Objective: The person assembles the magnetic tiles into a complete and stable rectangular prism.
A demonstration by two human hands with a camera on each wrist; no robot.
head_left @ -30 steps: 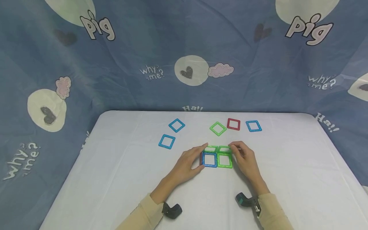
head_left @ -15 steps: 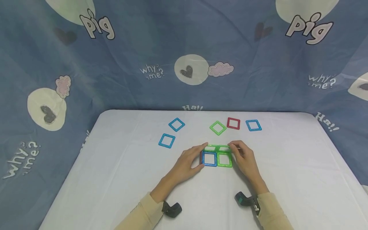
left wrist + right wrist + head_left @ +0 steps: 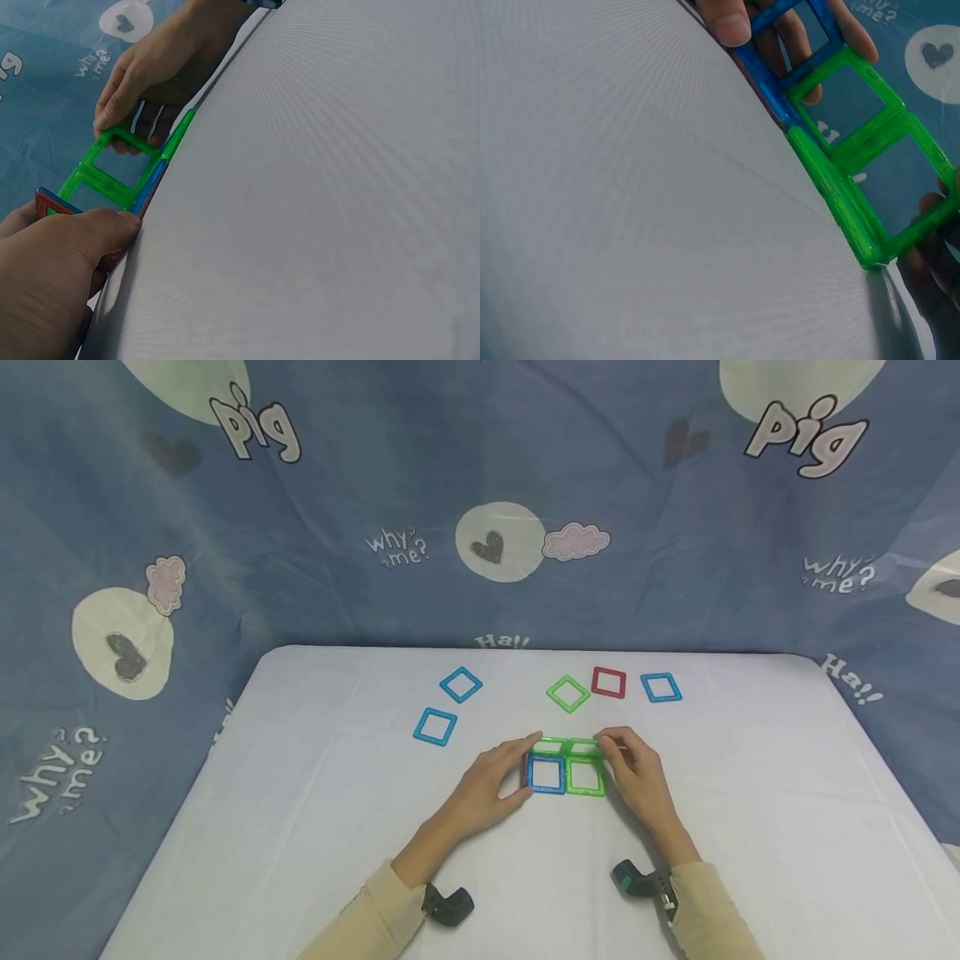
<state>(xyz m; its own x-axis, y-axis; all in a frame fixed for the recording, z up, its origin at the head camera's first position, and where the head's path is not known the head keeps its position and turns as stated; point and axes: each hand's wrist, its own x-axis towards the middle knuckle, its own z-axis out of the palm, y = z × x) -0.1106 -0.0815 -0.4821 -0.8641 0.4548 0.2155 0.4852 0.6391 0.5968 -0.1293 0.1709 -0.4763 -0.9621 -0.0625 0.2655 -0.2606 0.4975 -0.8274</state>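
On the white counter (image 3: 300,810), the red, blue and green plastic square-frame assembly (image 3: 568,777) is held at its left by the left hand (image 3: 489,783); the rear green square (image 3: 928,145), pinched by the right hand (image 3: 647,779), is best kept vertical.

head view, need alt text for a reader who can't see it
A person's left hand and right hand hold a small structure of blue and green square open-frame tiles on a white-clothed table. Three loose blue tiles, a green tile and a red tile lie beyond it, before a patterned blue backdrop.
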